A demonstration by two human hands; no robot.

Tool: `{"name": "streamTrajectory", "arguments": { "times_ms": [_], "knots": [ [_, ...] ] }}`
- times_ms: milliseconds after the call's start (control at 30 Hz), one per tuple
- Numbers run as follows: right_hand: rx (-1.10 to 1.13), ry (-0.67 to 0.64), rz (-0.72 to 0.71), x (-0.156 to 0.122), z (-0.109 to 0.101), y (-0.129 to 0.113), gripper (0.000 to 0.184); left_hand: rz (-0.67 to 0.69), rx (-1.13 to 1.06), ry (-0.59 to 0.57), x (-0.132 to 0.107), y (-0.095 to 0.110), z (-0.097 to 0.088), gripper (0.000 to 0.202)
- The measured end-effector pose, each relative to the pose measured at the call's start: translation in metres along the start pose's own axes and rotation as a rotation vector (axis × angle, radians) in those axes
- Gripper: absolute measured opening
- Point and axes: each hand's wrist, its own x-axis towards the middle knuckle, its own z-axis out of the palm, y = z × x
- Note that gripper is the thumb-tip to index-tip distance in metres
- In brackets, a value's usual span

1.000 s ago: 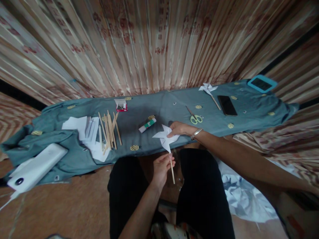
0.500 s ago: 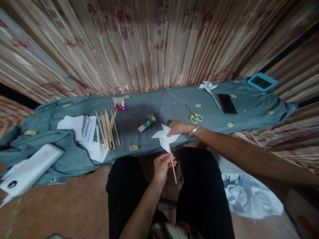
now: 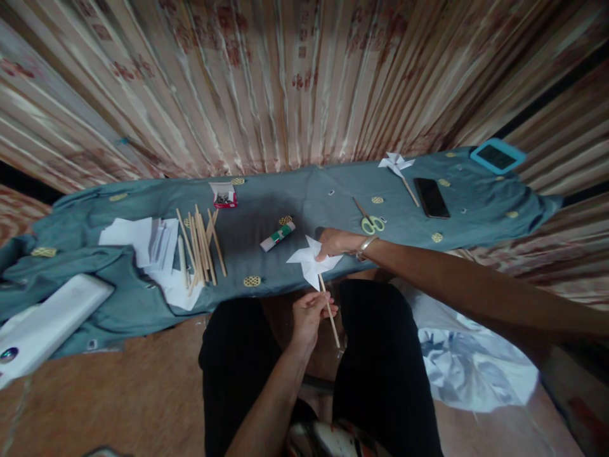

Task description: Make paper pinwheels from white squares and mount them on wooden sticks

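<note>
A white paper pinwheel point(image 3: 308, 261) lies at the near edge of the blue-grey cloth point(image 3: 295, 209), fixed on a thin wooden stick point(image 3: 330, 312) that slants down toward my lap. My left hand point(image 3: 310, 315) is closed, pinching the stick below the paper. My right hand point(image 3: 335, 242), with a bracelet at the wrist, is closed with its fingertips pressed on the pinwheel's centre. A glue stick point(image 3: 277, 235) lies just left of the pinwheel.
Several wooden sticks point(image 3: 200, 244) and white paper sheets point(image 3: 147, 244) lie at the left, with a small red box of pins point(image 3: 224, 197) behind. Scissors point(image 3: 370, 222), a second pinwheel point(image 3: 397, 166), a black phone point(image 3: 431, 197) and a blue-cased device point(image 3: 497, 155) sit right. Crumpled paper point(image 3: 471, 371) is on the floor.
Both hands keep their hold on the pinwheel and stick. The view has drifted slightly, shifting everything a little to the left.
</note>
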Motion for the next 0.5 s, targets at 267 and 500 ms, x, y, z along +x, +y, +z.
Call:
{"name": "streamTrajectory", "arguments": {
  "times_ms": [267,500],
  "knots": [
    [-0.039,-0.022,0.029,-0.0033,-0.0006,-0.0047,0.014,-0.006,-0.008,-0.005,0.0005,-0.0027,0.0011,0.053],
    [-0.041,-0.02,0.034,-0.0018,-0.0002,-0.0046,0.013,-0.006,-0.017,-0.008,0.0016,-0.0066,0.0038,0.052]
  ]
}}
